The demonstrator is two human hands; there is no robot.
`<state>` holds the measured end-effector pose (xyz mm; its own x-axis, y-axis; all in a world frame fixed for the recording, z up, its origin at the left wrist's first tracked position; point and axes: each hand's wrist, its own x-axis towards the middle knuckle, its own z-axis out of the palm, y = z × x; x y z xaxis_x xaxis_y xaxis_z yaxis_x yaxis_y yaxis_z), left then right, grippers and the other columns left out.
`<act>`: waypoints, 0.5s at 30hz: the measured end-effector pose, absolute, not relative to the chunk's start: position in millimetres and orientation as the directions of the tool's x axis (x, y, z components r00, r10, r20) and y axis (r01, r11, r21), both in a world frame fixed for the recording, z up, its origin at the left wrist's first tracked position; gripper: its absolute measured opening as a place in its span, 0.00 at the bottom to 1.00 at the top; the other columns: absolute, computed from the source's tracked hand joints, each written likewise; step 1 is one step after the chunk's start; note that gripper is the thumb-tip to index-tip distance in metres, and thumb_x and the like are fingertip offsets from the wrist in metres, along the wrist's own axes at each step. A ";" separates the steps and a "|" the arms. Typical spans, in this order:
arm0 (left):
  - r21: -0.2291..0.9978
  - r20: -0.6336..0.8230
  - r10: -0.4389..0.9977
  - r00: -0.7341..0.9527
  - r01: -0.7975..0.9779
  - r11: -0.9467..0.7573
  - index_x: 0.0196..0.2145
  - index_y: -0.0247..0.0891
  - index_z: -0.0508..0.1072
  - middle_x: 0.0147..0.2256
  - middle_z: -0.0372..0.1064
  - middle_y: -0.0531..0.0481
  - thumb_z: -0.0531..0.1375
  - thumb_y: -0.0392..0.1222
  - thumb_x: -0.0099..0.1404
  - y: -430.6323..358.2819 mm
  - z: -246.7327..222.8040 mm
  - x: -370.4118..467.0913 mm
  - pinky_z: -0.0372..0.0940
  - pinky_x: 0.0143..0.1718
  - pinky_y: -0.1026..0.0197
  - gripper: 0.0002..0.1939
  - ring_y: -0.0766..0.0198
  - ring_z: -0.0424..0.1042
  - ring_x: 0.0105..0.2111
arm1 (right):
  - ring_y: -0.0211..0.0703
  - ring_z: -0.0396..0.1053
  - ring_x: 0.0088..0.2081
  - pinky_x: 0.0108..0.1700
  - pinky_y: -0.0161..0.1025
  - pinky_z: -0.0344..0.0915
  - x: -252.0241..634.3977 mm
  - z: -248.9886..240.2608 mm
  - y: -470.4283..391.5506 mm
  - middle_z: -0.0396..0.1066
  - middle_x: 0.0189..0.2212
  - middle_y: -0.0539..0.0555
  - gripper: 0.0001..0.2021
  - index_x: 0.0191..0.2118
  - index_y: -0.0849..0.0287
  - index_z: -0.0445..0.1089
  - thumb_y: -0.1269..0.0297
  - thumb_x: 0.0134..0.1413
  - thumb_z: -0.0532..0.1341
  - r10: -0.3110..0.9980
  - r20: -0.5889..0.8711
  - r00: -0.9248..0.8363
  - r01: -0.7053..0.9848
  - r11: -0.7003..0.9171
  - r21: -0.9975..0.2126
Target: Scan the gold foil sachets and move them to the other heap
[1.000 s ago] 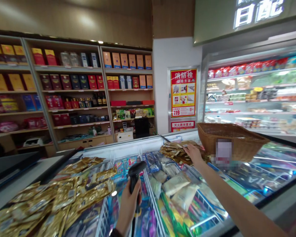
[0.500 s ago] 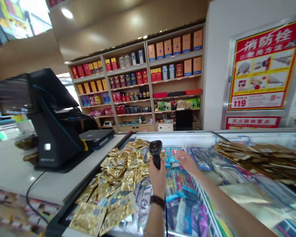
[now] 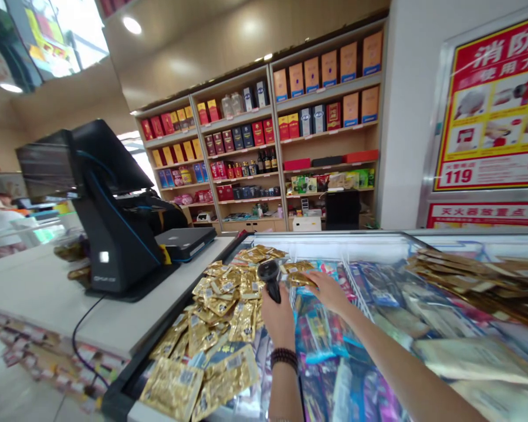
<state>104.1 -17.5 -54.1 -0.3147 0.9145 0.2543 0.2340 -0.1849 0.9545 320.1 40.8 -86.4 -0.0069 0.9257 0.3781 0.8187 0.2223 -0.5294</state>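
The left hand (image 3: 278,310) was closed around the handle of a black scanner (image 3: 270,278). The right hand (image 3: 329,291), fingers slightly bent, touched a gold packet (image 3: 301,279) just right of the scanner; whether it gripped it could not be told. More gold packets (image 3: 220,296) lay heaped left of the scanner, and brown packets (image 3: 475,284) well to the right.

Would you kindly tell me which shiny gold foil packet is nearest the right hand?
The shiny gold foil packet that the bare right hand touches, just right of the black handheld scanner; most other packets lie left of that scanner.
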 end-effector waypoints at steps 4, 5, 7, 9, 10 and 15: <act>0.945 0.243 0.897 -0.369 0.300 -0.132 0.57 0.39 0.82 0.45 0.89 0.31 0.61 0.57 0.82 -17.4 -54.7 105.2 0.77 0.51 0.47 0.21 0.34 0.90 0.49 | 0.73 0.80 0.75 0.82 0.68 0.70 345.9 -92.7 43.8 0.88 0.69 0.63 0.19 0.61 0.48 0.91 0.56 0.69 0.73 0.905 0.411 0.112 0.789 0.171 -0.590; 0.942 0.235 0.901 -0.364 0.313 -0.119 0.56 0.38 0.82 0.46 0.90 0.30 0.61 0.56 0.82 -18.5 -52.5 106.1 0.77 0.51 0.47 0.20 0.34 0.90 0.50 | 0.73 0.80 0.75 0.82 0.69 0.71 350.1 -93.9 42.1 0.88 0.68 0.63 0.17 0.58 0.48 0.92 0.54 0.68 0.74 0.900 0.419 0.120 0.776 0.178 -0.606; 0.941 0.214 0.910 -0.355 0.324 -0.095 0.56 0.39 0.82 0.47 0.90 0.30 0.62 0.53 0.82 -21.5 -46.5 107.8 0.77 0.51 0.48 0.17 0.35 0.90 0.51 | 0.74 0.81 0.73 0.81 0.70 0.71 358.7 -95.2 35.0 0.89 0.66 0.63 0.16 0.55 0.47 0.92 0.53 0.66 0.74 0.892 0.431 0.135 0.753 0.190 -0.630; 0.941 0.199 0.917 -0.346 0.328 -0.081 0.54 0.40 0.83 0.47 0.90 0.31 0.63 0.51 0.81 -24.5 -40.4 109.1 0.78 0.51 0.49 0.15 0.35 0.90 0.52 | 0.73 0.83 0.69 0.79 0.70 0.73 369.7 -95.4 23.4 0.90 0.63 0.64 0.15 0.53 0.47 0.91 0.55 0.62 0.74 0.885 0.433 0.174 0.736 0.175 -0.654; 0.941 0.200 0.918 -0.341 0.327 -0.084 0.53 0.40 0.83 0.46 0.90 0.32 0.63 0.50 0.81 -25.6 -38.1 109.8 0.78 0.51 0.48 0.13 0.35 0.90 0.52 | 0.74 0.84 0.67 0.78 0.70 0.73 376.7 -95.2 16.0 0.91 0.60 0.64 0.16 0.52 0.48 0.90 0.56 0.59 0.75 0.877 0.434 0.204 0.727 0.161 -0.667; 0.963 0.230 0.951 -0.206 0.185 -0.193 0.46 0.44 0.79 0.33 0.82 0.43 0.68 0.57 0.78 -29.2 -39.7 122.0 0.76 0.42 0.50 0.14 0.40 0.87 0.37 | 0.75 0.83 0.66 0.78 0.72 0.72 425.4 -95.2 -33.3 0.89 0.58 0.62 0.33 0.57 0.49 0.86 0.62 0.39 0.75 0.757 0.486 0.437 0.585 0.171 -0.793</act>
<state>122.0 -29.2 -39.7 -0.2061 0.9510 0.2305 0.1855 -0.1933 0.9634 425.4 -33.3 -95.2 0.4367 0.7570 0.4861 0.5853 0.1712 -0.7925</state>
